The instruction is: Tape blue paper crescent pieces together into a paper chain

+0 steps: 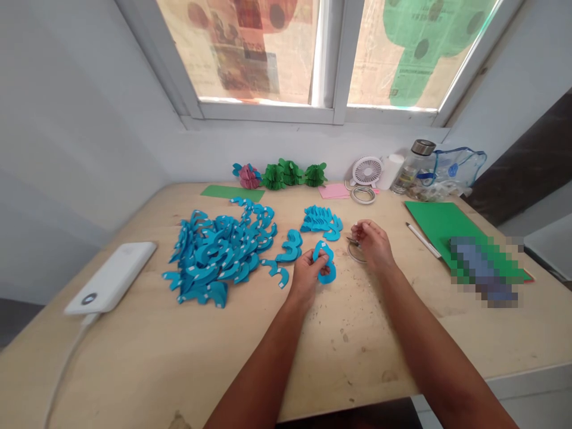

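My left hand (309, 271) is closed on a curved blue paper cutout (328, 273), which has a small white square near its top. To the right, my right hand (372, 241) is in a pinch above a roll of tape (356, 253) on the table. A tiny pale bit shows at its fingertips, and a small dark object (353, 241) lies just under them; I cannot tell what either is. Left of my left hand sit a few loose blue cutouts (291, 245) and a large heap of blue cutouts (218, 250). A neater blue stack (319, 219) lies behind.
A white power bank (114, 277) with a cable lies at the left. Along the back stand green paper figures (290, 173), a small fan (367, 171) and a bottle (413, 167). Green sheets (447, 226) and a white pen (422, 239) are at the right.
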`<state>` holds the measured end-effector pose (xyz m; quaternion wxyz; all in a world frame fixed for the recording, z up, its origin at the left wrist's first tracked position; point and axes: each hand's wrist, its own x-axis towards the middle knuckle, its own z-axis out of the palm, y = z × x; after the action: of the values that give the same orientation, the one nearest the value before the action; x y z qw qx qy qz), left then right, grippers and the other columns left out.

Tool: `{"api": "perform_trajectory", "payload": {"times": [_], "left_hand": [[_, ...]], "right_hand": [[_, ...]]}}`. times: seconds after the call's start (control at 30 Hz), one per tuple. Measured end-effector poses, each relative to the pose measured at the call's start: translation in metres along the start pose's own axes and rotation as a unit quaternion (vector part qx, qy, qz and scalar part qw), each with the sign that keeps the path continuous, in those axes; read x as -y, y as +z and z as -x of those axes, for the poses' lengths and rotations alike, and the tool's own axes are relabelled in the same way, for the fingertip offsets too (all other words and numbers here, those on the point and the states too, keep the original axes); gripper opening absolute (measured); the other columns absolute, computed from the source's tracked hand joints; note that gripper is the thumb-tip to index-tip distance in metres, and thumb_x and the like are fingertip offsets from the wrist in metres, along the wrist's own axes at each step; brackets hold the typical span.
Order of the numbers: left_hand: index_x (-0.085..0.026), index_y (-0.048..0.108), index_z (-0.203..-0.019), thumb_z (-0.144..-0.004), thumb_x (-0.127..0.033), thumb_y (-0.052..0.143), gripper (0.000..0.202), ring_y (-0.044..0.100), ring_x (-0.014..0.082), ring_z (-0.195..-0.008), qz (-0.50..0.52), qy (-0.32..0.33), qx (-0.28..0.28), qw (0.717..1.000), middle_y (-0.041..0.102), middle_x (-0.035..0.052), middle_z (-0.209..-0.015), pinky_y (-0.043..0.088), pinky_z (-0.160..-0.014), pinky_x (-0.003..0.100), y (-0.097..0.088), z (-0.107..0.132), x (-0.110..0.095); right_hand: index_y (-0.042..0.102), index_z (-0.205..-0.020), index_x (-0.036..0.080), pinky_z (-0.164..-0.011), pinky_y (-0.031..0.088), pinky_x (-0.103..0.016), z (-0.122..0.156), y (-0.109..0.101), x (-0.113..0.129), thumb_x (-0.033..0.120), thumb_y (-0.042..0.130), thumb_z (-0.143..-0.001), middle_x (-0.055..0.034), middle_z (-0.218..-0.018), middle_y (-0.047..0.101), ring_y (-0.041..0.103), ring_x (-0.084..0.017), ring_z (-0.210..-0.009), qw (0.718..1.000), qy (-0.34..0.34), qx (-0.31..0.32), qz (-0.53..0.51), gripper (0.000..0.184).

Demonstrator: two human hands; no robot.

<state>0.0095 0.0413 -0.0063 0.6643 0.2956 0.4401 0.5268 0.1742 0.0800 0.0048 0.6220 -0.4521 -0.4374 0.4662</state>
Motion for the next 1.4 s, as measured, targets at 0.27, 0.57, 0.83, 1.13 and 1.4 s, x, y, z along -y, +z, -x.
{"api": "perform_trajectory", "payload": {"times": [0.27, 0.57, 0.83, 1.13, 1.4], "left_hand": [[-0.014, 0.056, -0.065, -0.056, -0.027, 0.070, 0.021, 0.048, 0.0070, -0.045, -0.007, 0.004, 0.005, 1.000, 0.054, -0.0026, -0.052, 0.035, -0.046, 0.020, 0.000, 0.000, -0.001], [-0.015, 0.056, -0.065, -0.056, -0.023, 0.068, 0.017, 0.047, 0.0066, -0.045, -0.005, 0.012, 0.013, 1.000, 0.051, -0.0043, -0.051, 0.036, -0.047, 0.019, -0.001, -0.002, 0.001], [-0.014, 0.055, -0.066, -0.055, -0.024, 0.069, 0.020, 0.047, 0.0068, -0.046, -0.005, 0.015, 0.008, 1.000, 0.053, -0.0034, -0.054, 0.036, -0.047, 0.019, -0.001, -0.001, 0.002], [-0.014, 0.057, -0.063, -0.055, -0.025, 0.067, 0.017, 0.046, 0.0070, -0.047, -0.020, 0.037, -0.023, 0.999, 0.050, -0.0042, -0.051, 0.036, -0.048, 0.020, 0.002, 0.001, -0.003], [-0.014, 0.058, -0.064, -0.057, -0.024, 0.066, 0.015, 0.043, 0.0067, -0.045, -0.049, 0.069, -0.066, 0.994, 0.049, -0.0054, -0.048, 0.035, -0.048, 0.019, 0.001, -0.001, -0.002]], "right_hand": [[0.048, -0.069, 0.023, -0.066, 0.045, -0.029, 0.011, 0.008, 0.009, 0.033, 0.059, -0.071, 0.0006, -0.069, 0.049, 0.047, -0.013, -0.063, 0.979, 0.104, 0.108, -0.137, 0.016], [0.046, -0.070, 0.023, -0.063, 0.041, -0.030, 0.014, 0.013, 0.012, 0.036, 0.052, -0.076, 0.0012, -0.066, 0.044, 0.043, -0.013, -0.059, 0.970, 0.126, 0.118, -0.170, 0.015], [0.044, -0.065, 0.022, -0.058, 0.039, -0.029, 0.016, 0.013, 0.013, 0.036, 0.051, -0.076, 0.0017, -0.061, 0.039, 0.039, -0.013, -0.056, 0.975, 0.120, 0.142, -0.120, 0.018], [0.053, -0.067, 0.019, -0.054, 0.034, -0.026, 0.019, 0.018, 0.012, 0.035, 0.060, -0.072, 0.0007, -0.060, 0.051, 0.043, -0.012, -0.054, 0.970, 0.123, 0.208, -0.040, 0.018], [0.061, -0.073, 0.019, -0.061, 0.036, -0.025, 0.022, 0.024, 0.013, 0.032, 0.058, -0.074, 0.0001, -0.070, 0.056, 0.049, -0.013, -0.066, 0.954, 0.025, 0.244, 0.174, 0.014]]}}
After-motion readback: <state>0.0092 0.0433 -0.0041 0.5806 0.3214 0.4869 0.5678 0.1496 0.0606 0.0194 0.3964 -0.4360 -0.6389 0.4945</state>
